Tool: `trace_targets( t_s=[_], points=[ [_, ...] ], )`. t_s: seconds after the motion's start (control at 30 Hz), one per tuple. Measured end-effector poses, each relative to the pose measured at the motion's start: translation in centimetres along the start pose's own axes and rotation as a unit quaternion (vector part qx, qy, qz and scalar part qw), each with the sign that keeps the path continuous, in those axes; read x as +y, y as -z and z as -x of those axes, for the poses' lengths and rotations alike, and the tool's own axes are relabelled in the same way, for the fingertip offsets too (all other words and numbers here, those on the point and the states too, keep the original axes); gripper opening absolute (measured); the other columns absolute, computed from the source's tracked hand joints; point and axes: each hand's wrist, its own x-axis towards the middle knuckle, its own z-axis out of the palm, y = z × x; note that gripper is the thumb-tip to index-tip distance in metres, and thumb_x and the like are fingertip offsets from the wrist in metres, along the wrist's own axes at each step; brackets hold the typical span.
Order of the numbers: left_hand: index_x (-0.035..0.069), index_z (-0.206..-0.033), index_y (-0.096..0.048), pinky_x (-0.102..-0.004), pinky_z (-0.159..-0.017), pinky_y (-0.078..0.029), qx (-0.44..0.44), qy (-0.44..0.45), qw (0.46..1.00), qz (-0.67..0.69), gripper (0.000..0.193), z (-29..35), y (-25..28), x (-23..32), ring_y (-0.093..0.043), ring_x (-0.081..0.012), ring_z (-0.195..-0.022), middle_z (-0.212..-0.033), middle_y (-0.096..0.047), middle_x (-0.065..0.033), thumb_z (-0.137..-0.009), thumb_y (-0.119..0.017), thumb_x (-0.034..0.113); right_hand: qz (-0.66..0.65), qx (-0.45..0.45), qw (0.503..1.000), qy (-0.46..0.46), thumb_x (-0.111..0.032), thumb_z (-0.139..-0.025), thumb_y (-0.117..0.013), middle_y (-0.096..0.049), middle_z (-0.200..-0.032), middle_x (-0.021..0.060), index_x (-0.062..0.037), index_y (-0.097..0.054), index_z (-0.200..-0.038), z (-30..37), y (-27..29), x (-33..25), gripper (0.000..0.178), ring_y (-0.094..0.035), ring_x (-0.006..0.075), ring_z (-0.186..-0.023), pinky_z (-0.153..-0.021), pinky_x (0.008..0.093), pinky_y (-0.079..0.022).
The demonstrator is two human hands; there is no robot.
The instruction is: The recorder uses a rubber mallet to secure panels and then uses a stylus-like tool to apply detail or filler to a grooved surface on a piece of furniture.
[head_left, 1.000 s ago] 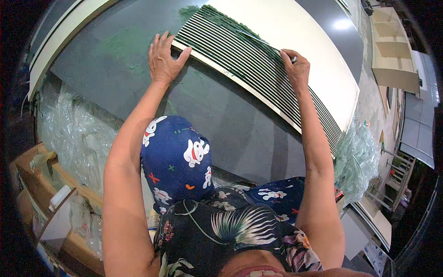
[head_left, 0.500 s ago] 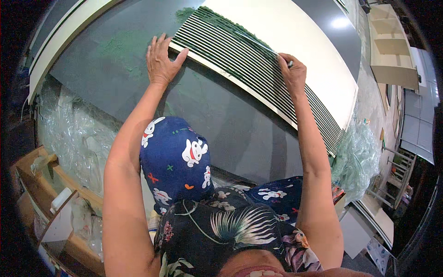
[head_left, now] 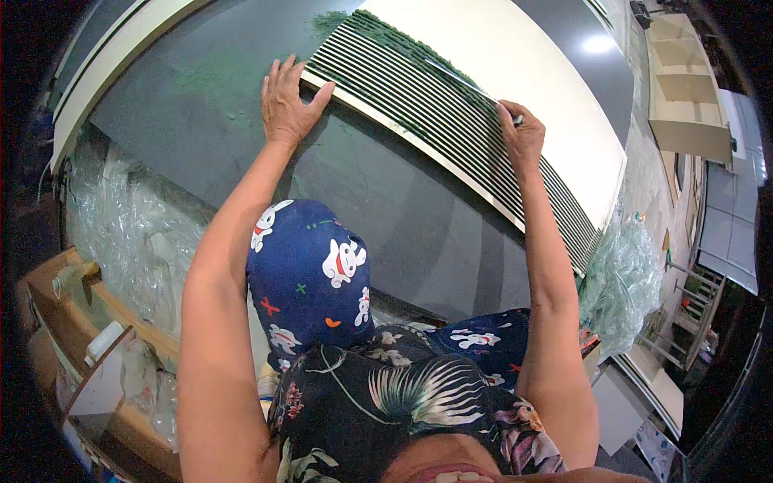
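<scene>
A white panel (head_left: 515, 48) lies slantwise before me, with a band of dark grooves (head_left: 427, 92) running along its near side. Dark green crumbly shavings (head_left: 403, 39) are heaped along the far edge of the grooves. My left hand (head_left: 290, 105) rests at the panel's left end, fingers spread and thumb against the white near edge. At the right part of the grooved band, my right hand (head_left: 522, 138) is closed around a slim tool (head_left: 518, 121). Only a short pale end shows above the fist, and a thin light line runs from the fingers along the grooves; its exact kind is unclear.
Green dust (head_left: 213, 80) marks the dark grey worktop (head_left: 386, 193) under the panel. Clear plastic wrap (head_left: 133, 217) lies at the left, and more plastic (head_left: 624, 262) bunches at the right. A wooden frame (head_left: 133, 322) stands lower left; pale shelving (head_left: 684, 80) is at the right.
My right hand has shifted slightly right and nearer along the grooves, still gripping the slim tool. My left hand stays at the panel's left end.
</scene>
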Motion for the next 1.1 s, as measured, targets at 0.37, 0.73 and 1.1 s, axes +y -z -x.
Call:
trace_targets(
  t_s=[0.37,0.73,1.1],
  points=[
    [0.007,-0.125,-0.055,-0.0497,-0.112,-0.023,-0.012,0.001,1.0,0.0,0.067,0.1,-0.1,0.2,-0.034,-0.0364,-0.136,-0.138,-0.048,-0.0148,-0.082,-0.06,0.058,-0.002,0.014,1.0,-0.002,-0.023,-0.085,-0.069,-0.072,-0.081,0.009,-0.0069,-0.074,-0.089,-0.1,-0.7,0.0,0.017,-0.067,0.0195,-0.066,-0.065,0.0305,-0.052],
    [0.007,-0.124,-0.055,-0.0499,-0.111,-0.025,0.007,-0.009,1.0,0.011,0.065,0.0,-0.3,0.2,-0.036,-0.0369,-0.134,-0.137,-0.049,-0.0148,-0.081,-0.062,0.055,0.023,0.01,1.0,-0.005,-0.027,-0.084,-0.07,-0.071,-0.08,0.0115,-0.0069,-0.074,-0.092,-0.6,-0.8,0.7,0.022,-0.068,0.0228,-0.069,-0.067,0.0314,-0.052],
    [0.008,-0.125,-0.055,-0.0494,-0.112,-0.024,0.002,0.001,1.0,-0.01,0.065,-0.1,-0.3,0.1,-0.036,-0.0362,-0.134,-0.138,-0.049,-0.015,-0.082,-0.061,0.056,0.02,0.02,1.0,0.002,-0.027,-0.085,-0.068,-0.071,-0.08,0.0101,-0.0091,-0.074,-0.09,-0.6,-1.8,-0.5,0.02,-0.068,0.0261,-0.07,-0.067,0.0329,-0.052]
  ],
)
